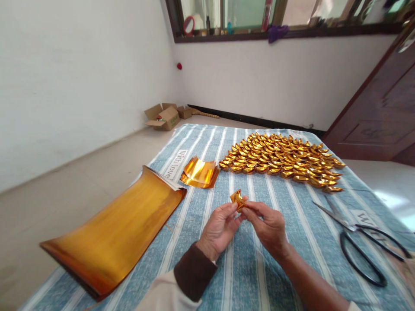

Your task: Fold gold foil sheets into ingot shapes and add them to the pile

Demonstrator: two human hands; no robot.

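Between my two hands is a small piece of folded gold foil paper point(237, 198), partly shaped, with one flap standing up. My left hand point(221, 226) pinches it from the left with thumb and fingers. From the right, the thumb and fingertips of my right hand point(268, 224) are closed on its other edge. Past my hands, a small stack of cut gold foil sheets point(200, 172) curls up on the cloth. A large spread of folded gold paper ingots point(279, 157) lies at the far right of the table, packed in rows.
A big stack of gold foil sheets point(119, 229) lies at the left table edge. Open black-handled scissors point(352, 226) rest at the right on the striped blue tablecloth point(253, 276). Cardboard boxes point(167, 119) stand on the floor by the wall; a brown door point(379, 103) is at the right.
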